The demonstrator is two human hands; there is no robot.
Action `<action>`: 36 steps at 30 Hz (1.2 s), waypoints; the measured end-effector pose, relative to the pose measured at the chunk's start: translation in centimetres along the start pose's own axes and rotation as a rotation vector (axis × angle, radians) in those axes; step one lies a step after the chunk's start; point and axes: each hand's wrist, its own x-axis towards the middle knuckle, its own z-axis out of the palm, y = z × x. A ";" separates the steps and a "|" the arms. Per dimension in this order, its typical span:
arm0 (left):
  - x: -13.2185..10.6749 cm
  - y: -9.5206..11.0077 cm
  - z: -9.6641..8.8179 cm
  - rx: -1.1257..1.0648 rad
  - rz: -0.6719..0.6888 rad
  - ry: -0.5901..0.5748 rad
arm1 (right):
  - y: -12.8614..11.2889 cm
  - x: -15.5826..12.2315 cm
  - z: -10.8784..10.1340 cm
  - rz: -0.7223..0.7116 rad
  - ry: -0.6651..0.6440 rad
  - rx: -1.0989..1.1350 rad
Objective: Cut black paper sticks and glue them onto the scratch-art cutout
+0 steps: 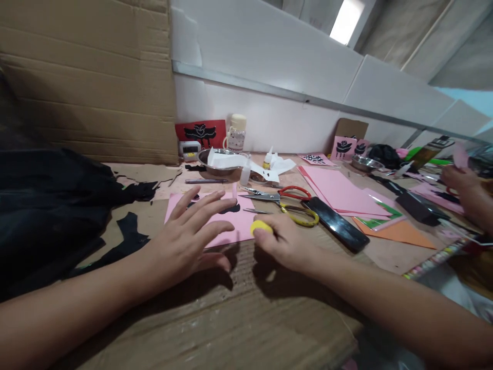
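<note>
The left hand [184, 232] is spread above the pink sheet [241, 234]; a yellow object [261, 226] is pinched in the right hand [287, 242]. The black piece [231, 208] by the left fingers could be displaced by a brushing fingertip, and the scissors [299, 215] beyond the right knocked.

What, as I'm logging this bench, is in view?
sheet: 1, pink, centre
shapes: 2+, black, on sheet
yellow piece: 1, yellow, centre
scissors: 1, red-yellow handles, centre
phone: 1, black, right
papers: several, pink/orange, right
pen: 1, grey, back
bowls: 2+, silver, back
bottles: 3+, whitish, back
flask: 1, cream, back
cards: 4+, red/pink, back
bundle: 1, black, left
cardboard: 1 upright, brown, left
co-worker's hand: 1, bare, right
left hand: 1, bare, over sheet
right hand: 1, bare, holding yellow piece
</note>
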 end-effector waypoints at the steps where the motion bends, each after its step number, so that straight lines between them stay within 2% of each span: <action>1: -0.1 -0.4 0.2 0.014 -0.018 0.005 | 0.5 0.2 -0.3 0.004 0.052 0.046; 5: -0.2 -1.4 0.7 0.029 -0.044 -0.003 | 2.5 0.9 -1.5 0.047 0.168 0.162; 9: -0.3 -1.3 1.0 -0.007 -0.044 0.008 | 3.8 2.0 -2.7 0.085 0.246 0.231; 14: -0.4 -1.4 1.4 -0.141 -0.101 0.004 | 5.0 5.5 -5.1 0.091 0.398 0.130; 17: -0.3 -1.6 1.3 -0.222 -0.159 -0.008 | 5.8 8.4 -6.8 0.156 0.454 0.014; 20: -0.1 -1.2 1.0 -0.362 -0.284 -0.020 | 6.9 10.9 -7.6 0.240 0.442 -0.076; 24: 0.2 0.2 1.2 -0.615 -0.549 -0.007 | 8.8 12.6 -7.1 0.306 0.412 -0.141; 27: 0.2 0.7 1.9 -0.843 -0.705 0.011 | 10.3 12.6 -5.9 0.315 0.392 -0.170; 30: 0.0 0.2 2.4 -1.022 -0.804 0.014 | 11.3 12.2 -5.1 0.302 0.384 -0.186; 33: 0.0 -0.6 2.1 -1.136 -0.919 0.030 | 11.5 11.8 -5.5 0.274 0.423 -0.183; 36: 0.4 -0.8 1.3 -1.243 -1.046 0.055 | 10.6 11.4 -6.7 0.224 0.513 -0.168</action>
